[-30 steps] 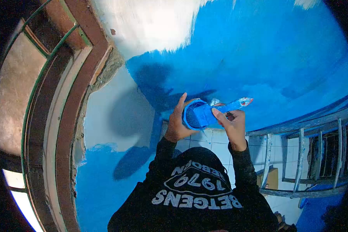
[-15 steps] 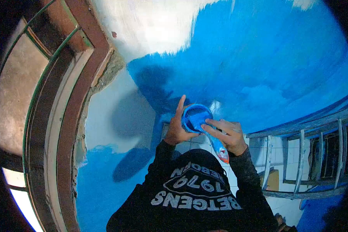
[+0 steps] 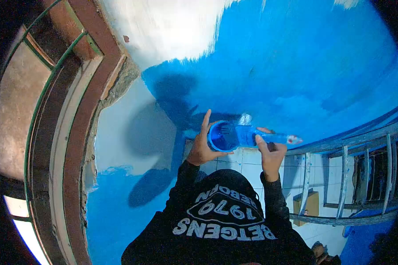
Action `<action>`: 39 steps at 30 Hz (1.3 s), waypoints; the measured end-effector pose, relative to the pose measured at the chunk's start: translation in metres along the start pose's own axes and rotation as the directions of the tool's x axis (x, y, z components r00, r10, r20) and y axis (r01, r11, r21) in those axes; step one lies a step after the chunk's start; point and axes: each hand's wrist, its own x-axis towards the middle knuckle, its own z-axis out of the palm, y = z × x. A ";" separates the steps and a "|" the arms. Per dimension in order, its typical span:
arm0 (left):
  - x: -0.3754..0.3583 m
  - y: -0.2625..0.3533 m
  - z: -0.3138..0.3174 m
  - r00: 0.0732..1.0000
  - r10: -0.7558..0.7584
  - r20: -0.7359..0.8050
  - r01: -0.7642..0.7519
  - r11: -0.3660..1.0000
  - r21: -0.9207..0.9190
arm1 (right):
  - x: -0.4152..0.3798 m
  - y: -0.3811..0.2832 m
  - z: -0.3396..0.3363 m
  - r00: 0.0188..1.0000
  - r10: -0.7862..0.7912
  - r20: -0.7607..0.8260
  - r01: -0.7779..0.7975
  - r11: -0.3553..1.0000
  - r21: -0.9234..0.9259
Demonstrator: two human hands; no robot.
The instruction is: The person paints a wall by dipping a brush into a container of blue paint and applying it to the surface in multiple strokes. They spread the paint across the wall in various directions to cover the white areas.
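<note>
My left hand (image 3: pixel 200 148) grips a small blue paint cup (image 3: pixel 222 136) from its left side, the fingers spread along the rim. My right hand (image 3: pixel 269 155) holds a paint-covered brush (image 3: pixel 261 136) by its handle. The brush lies almost level, its head at the cup's mouth and its red-tipped handle end pointing right. Both hands are raised in front of a wall (image 3: pixel 296 66) coated in wet blue paint. My black sleeves and a black shirt with white lettering (image 3: pixel 221 221) fill the bottom of the view.
An unpainted white patch (image 3: pixel 172 26) remains on the wall at the top left. A brown and green window frame (image 3: pixel 75 110) curves down the left. A paint-spattered ladder (image 3: pixel 345 176) stands at the right over white floor tiles, with a cardboard box (image 3: pixel 307 203) beside it.
The brush handle pointed down toward my chest half a second ago; my right hand has swung it back up to point right, with the head still at the cup. My left hand barely moved.
</note>
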 end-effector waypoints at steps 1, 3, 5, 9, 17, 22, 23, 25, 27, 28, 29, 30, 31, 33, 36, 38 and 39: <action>-0.001 0.001 -0.001 1.000 -0.003 0.002 0.003 1.000 0.002 | -0.001 0.004 0.000 1.000 0.003 -0.001 -0.003 1.000 0.002; -0.001 0.002 -0.001 0.999 -0.033 -0.001 0.033 0.999 0.032 | -0.002 0.020 -0.003 0.957 0.283 -0.061 -0.259 0.931 0.257; -0.003 -0.004 0.003 0.999 -0.042 -0.001 0.042 0.998 0.041 | -0.004 0.031 -0.005 0.905 0.421 -0.066 -0.367 0.848 0.384; -0.003 -0.001 0.003 0.997 -0.071 0.008 0.070 0.994 0.087 | -0.008 0.042 -0.004 0.855 0.517 -0.034 -0.429 0.743 0.514; -0.009 -0.002 -0.001 0.997 -0.081 0.007 0.080 0.990 0.115 | -0.027 0.037 0.003 0.959 0.218 -0.182 -0.201 0.974 0.109; -0.011 -0.004 -0.002 0.994 -0.105 0.020 0.103 0.992 0.078 | -0.036 0.040 -0.003 0.996 -0.071 -0.058 0.064 0.992 -0.112; -0.012 -0.008 -0.001 0.994 -0.104 0.025 0.100 0.989 0.110 | -0.036 0.042 -0.004 0.995 -0.076 -0.057 0.069 0.991 -0.112; -0.014 -0.010 0.000 0.994 -0.102 0.027 0.097 0.985 0.141 | -0.037 0.043 -0.006 0.988 -0.155 -0.011 0.150 0.969 -0.195; -0.015 -0.011 0.002 0.992 -0.120 0.032 0.115 0.985 0.130 | -0.037 0.043 -0.007 0.984 -0.177 -0.007 0.172 0.967 -0.190; -0.016 -0.011 0.001 0.992 -0.119 0.031 0.114 0.985 0.130 | -0.038 0.040 -0.007 0.985 -0.174 -0.001 0.171 0.966 -0.194; -0.016 -0.011 0.001 0.995 -0.101 0.028 0.096 0.985 0.141 | -0.038 0.039 -0.007 0.985 -0.172 0.006 0.170 0.965 -0.199; -0.016 -0.011 0.001 0.996 -0.081 0.025 0.076 0.986 0.151 | -0.038 0.038 -0.007 0.985 -0.175 0.008 0.173 0.965 -0.200; -0.016 -0.011 0.001 0.997 -0.078 0.023 0.074 0.986 0.150 | -0.039 0.038 -0.006 0.990 -0.141 0.004 0.139 0.968 -0.207; -0.014 -0.010 0.001 0.998 -0.055 0.023 0.050 0.985 0.163 | -0.037 0.036 -0.005 0.993 -0.114 0.005 0.112 0.970 -0.215; -0.011 -0.007 0.001 0.999 -0.039 0.030 0.031 0.975 0.219 | -0.034 0.037 -0.005 0.998 -0.061 0.014 0.062 0.968 -0.241; -0.011 -0.004 0.002 0.998 -0.068 -0.001 0.068 0.983 0.169 | -0.034 0.046 -0.004 0.989 0.124 -0.082 -0.124 0.992 0.001; -0.011 -0.002 0.002 0.995 -0.100 -0.025 0.102 0.988 0.116 | -0.033 0.042 -0.004 0.989 0.123 -0.077 -0.123 0.992 0.001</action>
